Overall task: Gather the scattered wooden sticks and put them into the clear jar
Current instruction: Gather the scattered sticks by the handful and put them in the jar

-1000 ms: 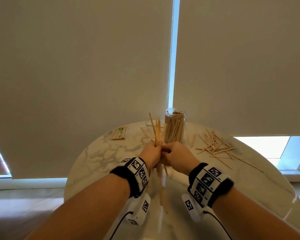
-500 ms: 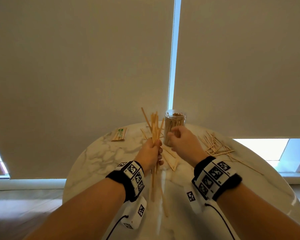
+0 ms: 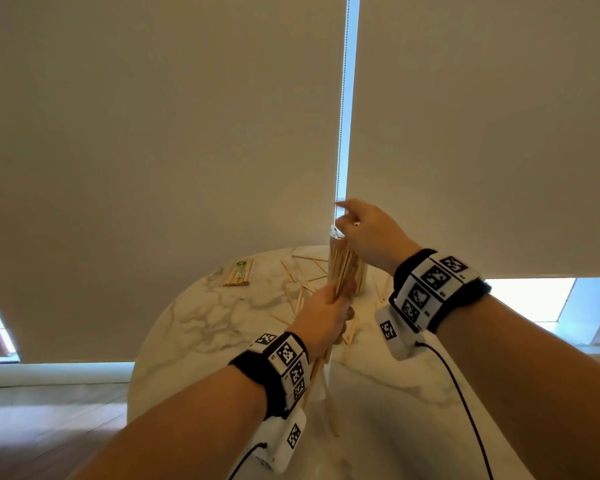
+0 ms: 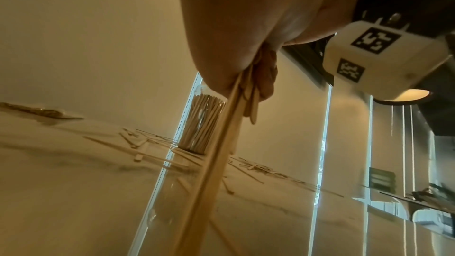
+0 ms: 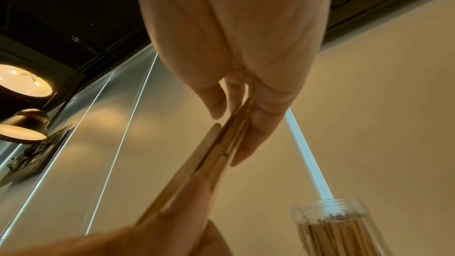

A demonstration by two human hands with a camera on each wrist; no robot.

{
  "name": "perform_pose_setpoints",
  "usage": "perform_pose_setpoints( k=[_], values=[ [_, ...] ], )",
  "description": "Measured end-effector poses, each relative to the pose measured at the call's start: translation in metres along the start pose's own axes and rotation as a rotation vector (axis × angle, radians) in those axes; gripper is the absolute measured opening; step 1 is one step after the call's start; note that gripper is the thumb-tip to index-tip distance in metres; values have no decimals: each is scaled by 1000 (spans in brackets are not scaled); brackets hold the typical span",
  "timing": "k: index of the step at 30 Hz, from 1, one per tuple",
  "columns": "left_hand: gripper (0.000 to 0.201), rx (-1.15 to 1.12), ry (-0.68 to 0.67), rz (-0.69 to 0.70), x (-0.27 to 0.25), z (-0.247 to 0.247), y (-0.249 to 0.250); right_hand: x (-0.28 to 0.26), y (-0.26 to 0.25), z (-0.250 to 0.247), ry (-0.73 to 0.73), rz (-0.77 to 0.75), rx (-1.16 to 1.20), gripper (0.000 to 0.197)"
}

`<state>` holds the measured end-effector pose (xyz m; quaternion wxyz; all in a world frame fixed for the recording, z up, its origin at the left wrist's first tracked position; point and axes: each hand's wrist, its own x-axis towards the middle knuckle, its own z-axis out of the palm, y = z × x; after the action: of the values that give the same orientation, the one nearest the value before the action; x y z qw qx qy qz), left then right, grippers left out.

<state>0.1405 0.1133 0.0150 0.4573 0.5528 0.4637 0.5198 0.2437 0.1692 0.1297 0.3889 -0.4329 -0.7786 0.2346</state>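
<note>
The step in hand is the transfer of a gathered bundle of thin pale wooden sticks (image 3: 340, 271) toward the clear cylindrical jar (image 3: 359, 278), which stands upright at the far side of the round white marble worktop (image 3: 194, 320) and is already densely packed with sticks.

The left hand (image 3: 324, 315) is closed in a fist around the lower middle of the bundle, whose ends project below the wrist and rise in front of the jar. The right hand (image 3: 364, 233) sits above the jar mouth. In the right wrist view its fingers (image 5: 256, 129) are nearly straight and pinch the upper ends of the sticks against the thumb (image 5: 211, 102).

Loose wooden sticks (image 3: 305, 271) lie scattered on the worktop around the jar. A small wrapped pack of sticks (image 3: 238, 271) lies apart at the far left.

Judged from this layout, the task is only partly complete. The next move calls for squaring the stick ends, aligning the bundle vertically over the jar opening, and lowering it into whatever gap remains. Because the jar is nearly full, insertion will probably need a narrow bundle and a steady jar. An oblique entry risks tipping the jar or splaying the sticks.
</note>
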Motion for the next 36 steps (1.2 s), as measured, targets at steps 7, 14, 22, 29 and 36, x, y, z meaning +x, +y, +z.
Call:
perform_pose_setpoints(
  k=[7, 14, 22, 29, 36],
  values=[
    [38, -7, 1, 48, 2, -2, 7, -10, 1, 6, 27, -30, 105, 31],
    [36, 2, -5, 48, -3, -1, 3, -10, -2, -2, -116, -20, -161, 29],
    [35, 30, 84, 43, 3, -10, 2, -15, 8, 0, -138, 84, -93, 42],
    [40, -196, 375, 133, 18, -42, 24, -57, 41, 33, -686, 246, -174, 83],
    [33, -326, 378, 183, 15, -30, 29, -78, 45, 66, -714, 326, 99, 23]
  ],
)
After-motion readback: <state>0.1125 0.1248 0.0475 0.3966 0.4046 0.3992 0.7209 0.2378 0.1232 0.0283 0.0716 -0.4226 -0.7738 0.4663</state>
